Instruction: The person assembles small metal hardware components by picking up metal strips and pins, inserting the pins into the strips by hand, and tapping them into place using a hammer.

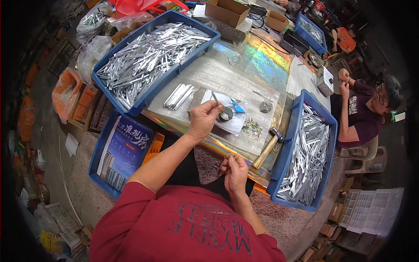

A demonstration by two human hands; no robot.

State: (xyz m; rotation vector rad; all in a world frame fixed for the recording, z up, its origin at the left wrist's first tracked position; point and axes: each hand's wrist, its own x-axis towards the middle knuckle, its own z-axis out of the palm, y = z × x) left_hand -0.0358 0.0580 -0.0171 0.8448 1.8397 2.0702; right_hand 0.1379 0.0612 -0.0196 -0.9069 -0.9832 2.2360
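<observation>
My left hand [204, 120] is closed in a pinch on a thin grey metal strip [214, 97], whose end points up and away. Right beside those fingers is a small dark round pot [225, 115], set on white paper sheets [231, 126] with a folded blue piece [237, 105]. Lower, at the table's near edge, my right hand [235, 173] has its fingertips pressed together; whatever they hold is hidden. A neat row of silver strips [179, 97] lies left of the papers. To their right is a little heap of thin coloured pieces [252, 128].
Large blue bins of silver strips stand far left [175, 70] and right [274, 183]. A wooden-handled hammer [265, 153] lies by the right bin. Below the left bin is another blue bin [94, 168]. A co-worker [360, 105] sits at the right; cardboard boxes [227, 12] stand behind.
</observation>
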